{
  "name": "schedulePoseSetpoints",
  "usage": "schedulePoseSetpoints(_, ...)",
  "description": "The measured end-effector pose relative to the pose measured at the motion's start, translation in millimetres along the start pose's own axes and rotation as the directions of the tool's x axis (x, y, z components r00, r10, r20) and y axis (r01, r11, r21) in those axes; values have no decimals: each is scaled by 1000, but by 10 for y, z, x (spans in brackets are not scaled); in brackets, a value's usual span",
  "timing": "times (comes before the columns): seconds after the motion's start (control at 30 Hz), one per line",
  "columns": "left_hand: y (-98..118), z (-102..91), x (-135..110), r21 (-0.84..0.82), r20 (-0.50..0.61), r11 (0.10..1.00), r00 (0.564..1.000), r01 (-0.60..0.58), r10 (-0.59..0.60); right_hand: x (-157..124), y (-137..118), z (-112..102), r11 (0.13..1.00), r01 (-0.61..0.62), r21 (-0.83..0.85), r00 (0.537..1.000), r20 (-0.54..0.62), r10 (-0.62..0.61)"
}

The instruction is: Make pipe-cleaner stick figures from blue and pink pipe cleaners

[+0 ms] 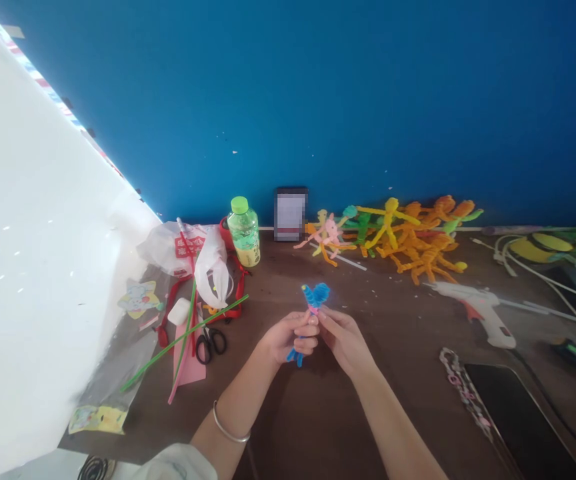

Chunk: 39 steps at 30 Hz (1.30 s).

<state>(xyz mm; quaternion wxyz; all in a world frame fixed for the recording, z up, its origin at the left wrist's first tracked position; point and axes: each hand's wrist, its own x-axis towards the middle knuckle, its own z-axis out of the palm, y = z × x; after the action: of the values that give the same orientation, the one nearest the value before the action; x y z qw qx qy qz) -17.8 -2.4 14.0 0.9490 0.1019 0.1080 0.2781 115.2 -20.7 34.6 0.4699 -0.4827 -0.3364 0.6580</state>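
Note:
A small blue pipe-cleaner figure (321, 293) is held upright above the middle of the brown table. My left hand (293, 337) wraps its fingers around the figure's body, and blue ends stick out below them. A pink band (314, 311) circles the figure just above the fingers. From the other side my right hand (339, 333) pinches at that pink part with thumb and fingertips. Its fingertips are partly hidden, but they touch the figure. Most of the blue body is covered by my left fingers.
Black-handled scissors (211, 343), green pipe cleaners (183, 343) and a white plastic bag (213, 267) lie left, beside a green-capped bottle (244, 233). Several orange and yellow pipe-cleaner figures (428, 247) stand against the blue wall. A glue gun (483, 310) and a phone (518, 417) lie right.

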Motion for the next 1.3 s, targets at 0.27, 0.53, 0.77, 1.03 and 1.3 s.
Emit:
schedulePoseSetpoints(0.27, -18, 45, 48, 201, -154, 979, 988, 19, 12, -43, 31, 96, 997, 34, 64, 993, -118, -26)
schedulePoseSetpoints(0.53, -213, 52, 122, 922, -172, 356, 661, -153, 730, -2, 141, -12, 960, 221, -174, 893, -359, -271)
schedulePoseSetpoints(0.77, -271, 10, 113, 958, 259, -284, 532, -36, 806, -55, 131, 58, 705, 301, -642, 734, -316, -601)
schedulePoseSetpoints(1.03, -247, 13, 124, 996, 23, 22, 497, -84, 867, -18, 258, 39, 384, 311, -869, 625, -117, -772)
schedulePoseSetpoints(1.3, -217, 14, 156, 806, -239, 511, 625, -298, 743, 38, 285, -29, 30, 319, -947, 502, 142, -853)
